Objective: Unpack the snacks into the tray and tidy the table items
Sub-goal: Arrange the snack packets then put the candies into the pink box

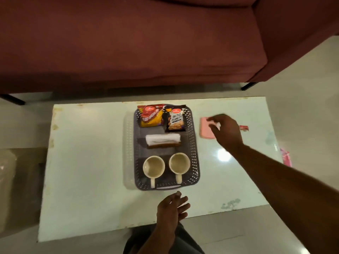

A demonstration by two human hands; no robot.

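Observation:
A grey perforated tray [194, 143] lies in the middle of the white table [88, 162]. At its far end lie a red-and-yellow snack packet [151, 116] and a black peanut packet [175, 119]. A stack of white napkins [162, 139] rests mid-tray, and two cream mugs [153, 166] [179, 163] stand at the near end. My right hand [226, 130] hovers over a pink flat item [205, 128] to the right of the tray, pinching a small white scrap. My left hand [172, 206] floats above the near table edge, fingers apart and holding nothing.
A small red wrapper [244, 127] lies on the table behind my right hand. A maroon sofa [128, 43] stands beyond the table. A pink object [286, 158] sits off the table's right edge. A pale container [7, 184] is on the floor at left.

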